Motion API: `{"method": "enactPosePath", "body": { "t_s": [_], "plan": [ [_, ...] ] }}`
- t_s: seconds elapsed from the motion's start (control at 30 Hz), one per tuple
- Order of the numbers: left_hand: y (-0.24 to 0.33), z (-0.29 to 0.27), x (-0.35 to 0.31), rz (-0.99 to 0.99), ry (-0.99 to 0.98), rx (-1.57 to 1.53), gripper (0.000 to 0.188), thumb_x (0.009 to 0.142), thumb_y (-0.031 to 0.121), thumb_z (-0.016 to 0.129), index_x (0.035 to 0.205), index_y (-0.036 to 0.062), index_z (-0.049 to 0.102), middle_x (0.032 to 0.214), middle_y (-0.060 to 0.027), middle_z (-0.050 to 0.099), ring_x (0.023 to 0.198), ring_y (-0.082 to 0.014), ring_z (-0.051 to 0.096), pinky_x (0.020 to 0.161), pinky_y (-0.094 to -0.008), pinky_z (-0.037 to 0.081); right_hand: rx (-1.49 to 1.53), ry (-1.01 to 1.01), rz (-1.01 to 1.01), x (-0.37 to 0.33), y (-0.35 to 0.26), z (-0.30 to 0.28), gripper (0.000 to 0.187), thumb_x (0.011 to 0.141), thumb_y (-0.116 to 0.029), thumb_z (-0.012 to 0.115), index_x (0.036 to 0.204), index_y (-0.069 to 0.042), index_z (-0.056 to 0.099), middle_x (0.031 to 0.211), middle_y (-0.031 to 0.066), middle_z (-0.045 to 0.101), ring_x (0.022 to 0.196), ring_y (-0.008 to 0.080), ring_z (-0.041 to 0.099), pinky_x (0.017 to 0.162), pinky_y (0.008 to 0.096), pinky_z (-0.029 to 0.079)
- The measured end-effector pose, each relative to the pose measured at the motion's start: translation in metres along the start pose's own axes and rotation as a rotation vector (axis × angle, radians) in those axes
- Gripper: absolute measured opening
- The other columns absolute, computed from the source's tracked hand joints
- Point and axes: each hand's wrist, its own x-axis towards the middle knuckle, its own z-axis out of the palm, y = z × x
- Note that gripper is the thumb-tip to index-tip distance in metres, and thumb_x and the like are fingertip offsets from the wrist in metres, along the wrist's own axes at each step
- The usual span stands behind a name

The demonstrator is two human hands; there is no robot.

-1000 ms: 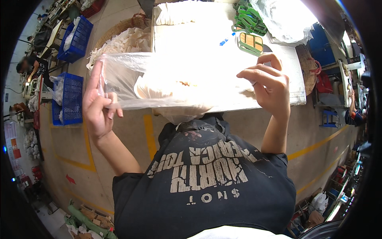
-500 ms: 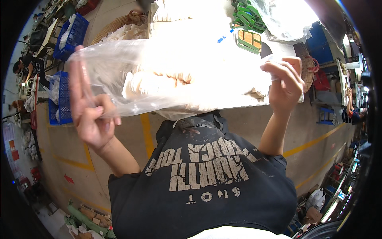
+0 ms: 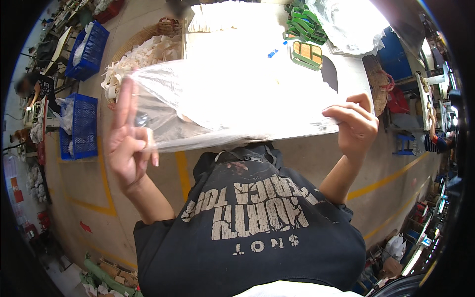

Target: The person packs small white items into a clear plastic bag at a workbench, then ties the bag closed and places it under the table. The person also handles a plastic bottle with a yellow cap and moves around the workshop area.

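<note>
A clear plastic bag [image 3: 158,134] is stretched sideways between my two hands above the front of the white table [image 3: 237,47]. My left hand [image 3: 127,151] grips its left end; the thumb is bent against the curled fingers, while two fingers point up along the film and look slightly smeared. At the other end, my right hand [image 3: 358,129] pinches the film between thumb and fingers. Glare washes out much of the bag and the tabletop. The pale stack beneath the film hardly shows.
Green-framed blocks [image 3: 305,24] lie at the back right, near a green and yellow block [image 3: 307,54] and a blue marker [image 3: 277,49]. White cloth pieces [image 3: 213,17] are stacked at the back left. A wicker basket of cloth scraps [image 3: 141,52] and blue crates [image 3: 79,126] stand left.
My left hand has moved right and down, my right hand slightly down. The bag, loose and billowed before, is now drawn flatter and tauter between them.
</note>
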Motion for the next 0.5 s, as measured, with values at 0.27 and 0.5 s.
{"method": "enactPosePath", "body": {
  "t_s": [0.27,0.5],
  "plan": [
    [-0.017,0.007,-0.002,-0.133,0.054,0.244,0.091,0.073,0.000,0.040,0.162,-0.0049,0.025,0.170,-0.0242,0.023,0.048,-0.0031,0.044,0.050,-0.0196,0.050,0.469,0.149,0.706,-0.035,0.060,0.022,0.032,0.107,-0.018,0.058,0.129,0.002,0.067,0.120,0.0140,0.072,0.109,0.0186,0.065,0.100,0.0349,0.050],
    [-0.033,0.003,-0.007,-0.133,0.066,0.144,0.093,0.072,0.001,0.040,0.163,-0.0041,0.023,0.170,-0.0247,0.024,0.048,-0.0047,0.044,0.051,-0.0210,0.050,-0.521,-0.642,1.064,-0.113,0.141,0.122,0.092,0.084,-0.028,0.085,0.160,-0.021,0.034,0.166,0.0216,0.027,0.150,0.0438,0.028,0.109,0.0654,0.041]
  ]
}}
